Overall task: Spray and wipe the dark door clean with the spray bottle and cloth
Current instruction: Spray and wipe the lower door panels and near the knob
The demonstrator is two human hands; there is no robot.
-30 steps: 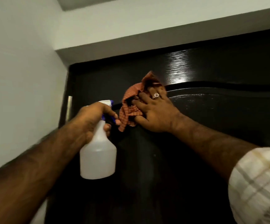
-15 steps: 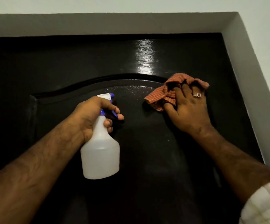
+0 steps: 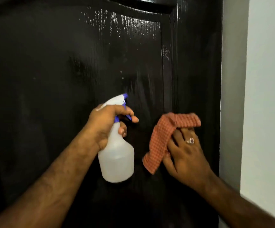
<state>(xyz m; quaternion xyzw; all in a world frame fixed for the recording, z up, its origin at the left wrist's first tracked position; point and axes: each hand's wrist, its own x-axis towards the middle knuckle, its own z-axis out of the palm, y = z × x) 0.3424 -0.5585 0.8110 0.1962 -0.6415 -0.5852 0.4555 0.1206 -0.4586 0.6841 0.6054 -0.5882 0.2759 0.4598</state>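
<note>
The dark door (image 3: 67, 71) filled the view, its raised panel edge (image 3: 167, 63) running down just left of the orange checked cloth (image 3: 163, 139), wet streaks shining near the top. A pale wall (image 3: 265, 79) bordered the door on the right. The left hand (image 3: 105, 125) gripped the neck of the spray bottle (image 3: 117, 162), one finger on the blue trigger, nozzle towards the door. The right hand (image 3: 186, 155), wearing a ring (image 3: 190, 140), pressed the cloth flat against the door with straight fingers. Half a second earlier the cloth was up by the arched top moulding; it had since come lower down the right side.
</note>
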